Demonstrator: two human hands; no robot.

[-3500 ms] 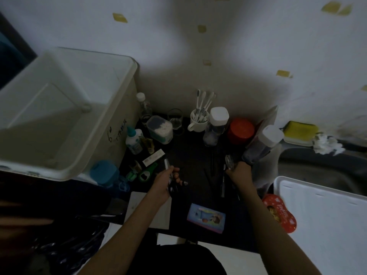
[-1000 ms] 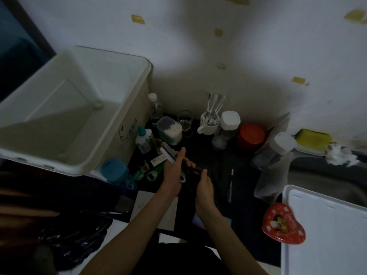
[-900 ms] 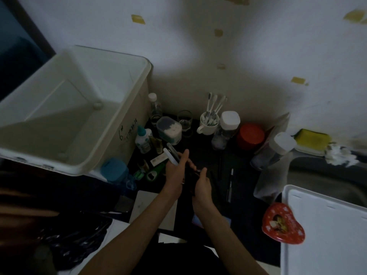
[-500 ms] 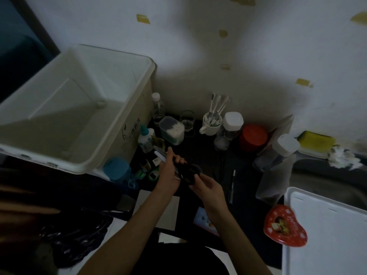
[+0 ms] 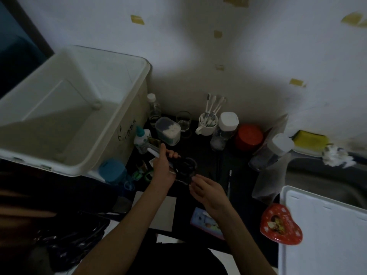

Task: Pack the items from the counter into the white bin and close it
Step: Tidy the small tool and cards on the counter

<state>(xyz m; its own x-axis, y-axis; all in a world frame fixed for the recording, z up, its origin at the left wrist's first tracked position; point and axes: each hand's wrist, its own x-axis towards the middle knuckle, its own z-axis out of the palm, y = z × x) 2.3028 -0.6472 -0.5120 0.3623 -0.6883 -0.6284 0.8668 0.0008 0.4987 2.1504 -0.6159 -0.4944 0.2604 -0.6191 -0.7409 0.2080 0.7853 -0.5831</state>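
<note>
Your left hand (image 5: pixel 163 171) is closed around a small bundle: a white pen-like stick (image 5: pixel 153 152) comes out above the fist, and a dark object with loops, probably black scissors (image 5: pixel 184 170), comes out toward the right; in this dim light I cannot say more exactly what it is. Your right hand (image 5: pixel 208 192) is just beside the dark object, with curled fingers (image 5: pixel 195 178) touching its lower edge, but I cannot tell if this grip really holds it or only touches it. Both hands are above the dark table (image 5: pixel 200 147), a little to the right of the white bin (image 5: pixel 77 108). The white bin stands open on the left and its inside looks bare. Its lid (image 5: pixel 325 231) lies flat far to the right of the bin, at the frame's lower right corner, with a red heart-shaped tin (image 5: pixel 280 225) touching its left edge. Just beside the bin's right wall stand a small white bottle with a blue cap (image 5: pixel 142 138), a clear box of cotton swabs (image 5: pixel 168 131) and a clear bottle with a white cap (image 5: pixel 154 108). Further right from the bin are a glass (image 5: pixel 183 122), a mug with toothbrushes (image 5: pixel 207 125), a jar with a white lid (image 5: pixel 225 128) and a red-lidded container (image 5: pixel 249 136). Near the bin's front corner sits a blue round container (image 5: pixel 113 170).
</note>
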